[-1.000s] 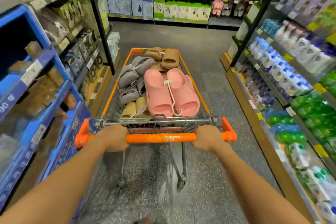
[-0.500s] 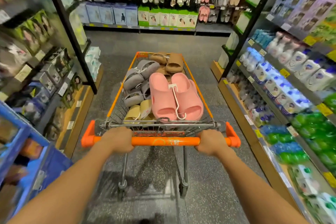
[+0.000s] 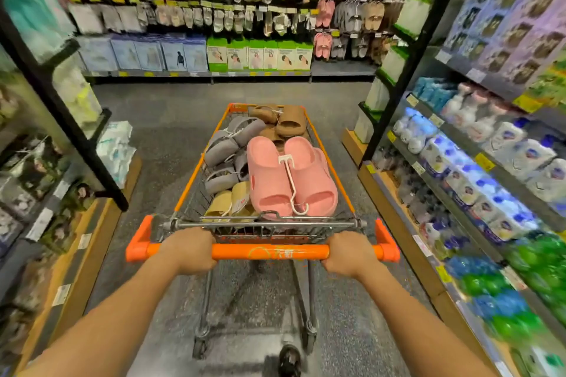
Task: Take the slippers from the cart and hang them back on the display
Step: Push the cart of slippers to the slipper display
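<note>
- head view: the left hand (image 3: 186, 249) is clenched around the orange handle (image 3: 269, 251) of the cart (image 3: 346, 193), near its left end; the fingers curl under the bar and are out of sight.
- the right hand (image 3: 349, 251) is clenched around the same handle near its right end, knuckles up, fingertips likewise hidden below the bar.
- both forearms run out of the bottom of the frame.
- the slippers lie heaped in the cart's basket: a pink pair (image 3: 291, 177) on top at the near right, soles down, joined by a white plastic hanger (image 3: 291, 184) whose hook rests between them.
- grey slippers (image 3: 226, 150) are piled along the left side, partly buried under each other, so their count cannot be told.
- brown slippers (image 3: 284, 122) sit at the far end, half covered by the pink pair.
- beige slippers (image 3: 232, 202) at the near left are mostly hidden by the cart's rear wire rail.
- the slipper display (image 3: 352, 9) hangs on the far wall at the upper right, with pink, grey and tan pairs; it is blurred and cut by the black shelf post (image 3: 407, 61).
- side shelves on both sides are smeared with motion blur; labels cannot be read.
- a dark shoe tip (image 3: 289, 360) shows at the bottom edge, partly cut off.
</note>
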Demonstrator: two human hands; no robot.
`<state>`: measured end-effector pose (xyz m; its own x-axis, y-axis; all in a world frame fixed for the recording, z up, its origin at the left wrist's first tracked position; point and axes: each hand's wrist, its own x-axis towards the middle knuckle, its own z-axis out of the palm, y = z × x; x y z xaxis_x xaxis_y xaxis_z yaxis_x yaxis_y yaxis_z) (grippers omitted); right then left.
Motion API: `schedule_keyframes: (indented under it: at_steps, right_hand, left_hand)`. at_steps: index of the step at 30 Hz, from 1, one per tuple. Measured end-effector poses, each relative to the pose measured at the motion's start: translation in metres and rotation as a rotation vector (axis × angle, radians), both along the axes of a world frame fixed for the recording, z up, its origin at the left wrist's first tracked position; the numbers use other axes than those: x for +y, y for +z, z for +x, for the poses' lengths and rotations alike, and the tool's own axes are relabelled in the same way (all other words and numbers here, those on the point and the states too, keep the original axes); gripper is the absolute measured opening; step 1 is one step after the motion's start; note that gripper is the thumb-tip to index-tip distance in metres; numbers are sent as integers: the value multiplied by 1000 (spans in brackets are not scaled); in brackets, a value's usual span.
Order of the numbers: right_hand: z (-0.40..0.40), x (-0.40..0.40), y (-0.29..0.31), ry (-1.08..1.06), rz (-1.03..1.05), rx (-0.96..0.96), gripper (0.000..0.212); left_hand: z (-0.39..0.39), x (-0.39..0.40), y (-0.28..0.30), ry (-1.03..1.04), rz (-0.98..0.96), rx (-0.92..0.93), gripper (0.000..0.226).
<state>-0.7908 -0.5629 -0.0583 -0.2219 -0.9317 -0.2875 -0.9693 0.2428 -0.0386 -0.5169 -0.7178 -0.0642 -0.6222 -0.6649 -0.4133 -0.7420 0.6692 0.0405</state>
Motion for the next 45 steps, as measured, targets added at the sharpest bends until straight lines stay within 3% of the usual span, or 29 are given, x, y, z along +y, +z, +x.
schedule_keyframes:
  at_steps: [7,11,24,33,45]
  right_hand:
    - [-89,-107,5,-8,-2,-46,31]
    - [-134,-166,7,24,6,-27,16]
    - [-284,-403,-6,-45,-25,-17,34]
    - [-375,-566,-7,-157,-11,11,14]
    - [-505,-761,-17,-205,-57,38,29]
  left_hand:
    - [-86,-109,-6,54,-2,7,21]
    - [-132,-166,0,45,16,-12,18]
    - [-285,-407,9,22,21,-18,27]
    - [-386,-581,17,-80,37,-13,30]
    - [-523,-797,15,-168,15,33,30]
